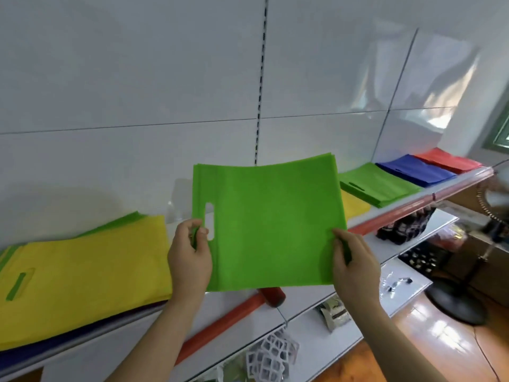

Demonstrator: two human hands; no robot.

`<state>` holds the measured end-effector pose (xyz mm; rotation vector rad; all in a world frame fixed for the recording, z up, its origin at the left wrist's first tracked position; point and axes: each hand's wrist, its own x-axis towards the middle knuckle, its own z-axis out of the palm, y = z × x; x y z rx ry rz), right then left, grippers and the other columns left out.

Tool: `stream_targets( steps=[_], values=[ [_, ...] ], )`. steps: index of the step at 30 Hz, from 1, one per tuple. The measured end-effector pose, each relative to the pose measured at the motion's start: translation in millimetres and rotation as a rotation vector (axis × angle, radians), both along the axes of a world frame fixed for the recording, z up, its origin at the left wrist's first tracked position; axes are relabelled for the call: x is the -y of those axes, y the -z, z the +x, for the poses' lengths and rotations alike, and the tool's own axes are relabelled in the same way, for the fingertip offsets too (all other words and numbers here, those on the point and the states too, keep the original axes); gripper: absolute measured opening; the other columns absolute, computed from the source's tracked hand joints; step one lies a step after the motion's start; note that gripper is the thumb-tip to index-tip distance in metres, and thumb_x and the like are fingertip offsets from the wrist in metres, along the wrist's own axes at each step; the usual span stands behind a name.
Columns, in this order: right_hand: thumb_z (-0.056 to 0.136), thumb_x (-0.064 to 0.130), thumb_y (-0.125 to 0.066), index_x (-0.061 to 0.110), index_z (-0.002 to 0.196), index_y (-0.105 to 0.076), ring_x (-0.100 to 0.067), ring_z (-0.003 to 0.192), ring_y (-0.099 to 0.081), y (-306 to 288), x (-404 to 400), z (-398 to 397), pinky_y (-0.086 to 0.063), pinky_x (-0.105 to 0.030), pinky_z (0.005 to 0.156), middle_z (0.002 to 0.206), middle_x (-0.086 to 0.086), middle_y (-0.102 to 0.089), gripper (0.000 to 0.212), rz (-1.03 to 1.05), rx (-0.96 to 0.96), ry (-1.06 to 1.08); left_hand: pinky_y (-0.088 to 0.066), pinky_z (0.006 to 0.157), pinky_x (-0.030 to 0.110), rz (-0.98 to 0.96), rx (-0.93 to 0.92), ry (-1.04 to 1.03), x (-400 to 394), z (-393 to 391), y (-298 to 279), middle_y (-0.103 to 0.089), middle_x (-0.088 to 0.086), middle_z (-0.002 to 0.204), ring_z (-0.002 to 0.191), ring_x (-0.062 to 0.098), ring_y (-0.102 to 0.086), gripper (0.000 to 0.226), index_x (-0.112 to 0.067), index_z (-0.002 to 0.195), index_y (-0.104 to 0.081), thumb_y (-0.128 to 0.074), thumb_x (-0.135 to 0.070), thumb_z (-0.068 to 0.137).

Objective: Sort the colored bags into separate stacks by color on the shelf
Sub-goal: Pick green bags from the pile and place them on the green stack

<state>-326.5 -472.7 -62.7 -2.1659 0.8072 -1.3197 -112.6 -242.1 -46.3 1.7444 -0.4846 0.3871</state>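
Holding a green bag (271,224) up over the shelf (407,206), the left hand (190,253) pinches its edge by the handle slot and the right hand (355,264) pinches the opposite edge, so the bag hangs clear of everything below. Sorting looks partly done: to the right lie a green stack (377,186), a blue stack (416,170) and a red stack (446,160), side by side, with a yellow stack (355,206) half hidden behind the held bag. At left the mixed pile (82,274) remains, yellow on top with green and dark layers showing at its edges. Open room lies above the shelf towards the green stack; the wall (137,92) closes the back, and the red front lip (366,227) marks the near edge.
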Motion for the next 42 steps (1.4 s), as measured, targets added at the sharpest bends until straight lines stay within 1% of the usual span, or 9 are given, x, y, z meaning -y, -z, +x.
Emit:
stream_targets(
  steps=[3, 7, 11, 16, 21, 27, 31, 34, 42],
  values=[
    [0.104, 0.013, -0.060, 0.022, 0.129, -0.069, 0.002, 0.088, -0.056, 2, 56, -46, -0.039, -0.010, 0.078, 0.112, 0.018, -0.062, 0.028, 0.009, -0.039, 0.066, -0.046, 0.085, 0.031, 0.072, 0.005, 0.034, 66, -33, -1, -0.073, 0.003, 0.118, 0.103, 0.022, -0.067, 0.022, -0.011, 0.125, -0.066, -0.057, -0.012, 0.106],
    [0.102, 0.010, -0.061, 0.019, 0.128, -0.070, 0.008, 0.087, -0.055, -1, 135, -103, -0.039, -0.011, 0.074, 0.112, 0.015, -0.063, 0.029, -0.034, -0.050, 0.126, -0.049, 0.094, 0.035, 0.102, 0.009, 0.112, 155, -78, -1, -0.071, 0.007, 0.125, 0.110, 0.026, -0.066, 0.026, -0.009, 0.128, -0.067, -0.055, -0.008, 0.105],
    [0.102, 0.009, -0.061, 0.016, 0.127, -0.071, -0.002, 0.084, -0.051, 3, 202, -146, -0.041, -0.027, 0.071, 0.108, 0.012, -0.063, 0.028, -0.038, -0.072, 0.181, -0.053, 0.085, 0.038, 0.108, 0.033, 0.123, 224, -114, 1, -0.072, 0.002, 0.117, 0.099, 0.025, -0.068, 0.026, -0.014, 0.127, -0.069, -0.057, -0.010, 0.105],
    [0.102, 0.010, -0.061, 0.016, 0.128, -0.070, 0.002, 0.085, -0.049, 19, 276, -170, -0.042, -0.030, 0.076, 0.108, 0.016, -0.059, 0.028, 0.002, -0.107, 0.215, -0.056, 0.087, 0.046, 0.170, 0.067, 0.175, 303, -127, 4, -0.074, 0.005, 0.116, 0.101, 0.026, -0.069, 0.024, -0.011, 0.125, -0.071, -0.060, -0.010, 0.104],
    [0.095, 0.004, -0.064, 0.016, 0.134, -0.067, -0.003, 0.080, -0.047, 28, 347, -166, -0.042, -0.033, 0.071, 0.108, 0.013, -0.056, 0.041, 0.049, -0.203, 0.220, -0.054, 0.087, 0.038, 0.183, 0.097, 0.213, 386, -116, 16, -0.075, 0.004, 0.113, 0.100, 0.023, -0.070, 0.022, -0.010, 0.122, -0.073, -0.063, -0.009, 0.102],
    [0.097, 0.005, -0.060, 0.015, 0.138, -0.064, -0.031, 0.102, -0.063, 6, 449, -147, -0.052, -0.044, 0.083, 0.123, -0.003, -0.064, 0.043, 0.017, -0.299, 0.251, -0.049, 0.088, 0.030, 0.215, 0.030, 0.260, 495, -93, 19, -0.074, 0.005, 0.119, 0.107, 0.023, -0.068, 0.024, -0.009, 0.125, -0.072, -0.059, -0.010, 0.104],
    [0.101, 0.008, -0.057, 0.016, 0.136, -0.065, -0.030, 0.099, -0.064, -7, 511, -124, -0.054, -0.046, 0.085, 0.125, 0.000, -0.065, 0.037, -0.014, -0.279, 0.249, -0.055, 0.095, 0.037, 0.265, 0.017, 0.319, 551, -82, 16, -0.069, 0.002, 0.127, 0.111, 0.018, -0.065, 0.030, -0.011, 0.132, -0.068, -0.056, -0.011, 0.105],
    [0.101, 0.006, -0.058, 0.013, 0.134, -0.067, -0.028, 0.101, -0.064, -6, 548, -106, -0.054, -0.044, 0.088, 0.123, -0.001, -0.065, 0.035, -0.012, -0.273, 0.226, -0.056, 0.090, 0.043, 0.301, -0.019, 0.280, 577, -75, 16, -0.069, 0.003, 0.123, 0.105, 0.022, -0.066, 0.029, -0.013, 0.132, -0.069, -0.056, -0.011, 0.105],
    [0.102, 0.011, -0.057, 0.014, 0.138, -0.066, -0.027, 0.103, -0.064, 7, 659, -35, -0.055, -0.044, 0.089, 0.127, 0.001, -0.063, 0.037, -0.019, -0.330, 0.024, -0.056, 0.085, 0.036, 0.416, -0.097, 0.092, 631, -53, 28, -0.068, 0.006, 0.122, 0.099, 0.021, -0.067, 0.027, -0.009, 0.129, -0.070, -0.058, -0.012, 0.104]
  ],
)
